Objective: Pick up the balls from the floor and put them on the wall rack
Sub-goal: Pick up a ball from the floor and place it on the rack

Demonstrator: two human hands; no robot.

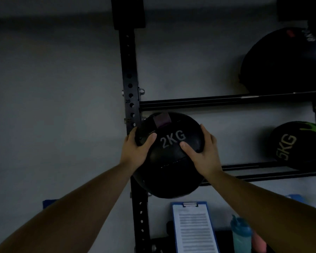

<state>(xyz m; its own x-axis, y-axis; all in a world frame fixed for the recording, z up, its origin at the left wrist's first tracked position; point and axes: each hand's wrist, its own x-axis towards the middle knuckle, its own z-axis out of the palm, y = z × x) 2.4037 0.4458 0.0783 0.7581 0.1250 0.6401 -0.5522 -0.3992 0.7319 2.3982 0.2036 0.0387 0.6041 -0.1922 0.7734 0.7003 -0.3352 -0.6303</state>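
A black medicine ball marked 2KG (169,161) is held up against the black wall rack (130,84), just right of its upright post and in front of the lower rails (259,170). My left hand (137,148) grips the ball's left side and my right hand (202,154) grips its right side. Whether the ball rests on the lower rails is hidden by the ball itself. A black ball marked 5KG (297,145) sits on the same lower rails to the right. A larger black ball (285,63) sits on the upper rails (226,102).
The scene is dim. Below the ball a blue clipboard (193,227) with a printed sheet leans against the wall, with a teal shaker bottle (242,234) and a pink object (259,241) beside it. Grey wall fills the left.
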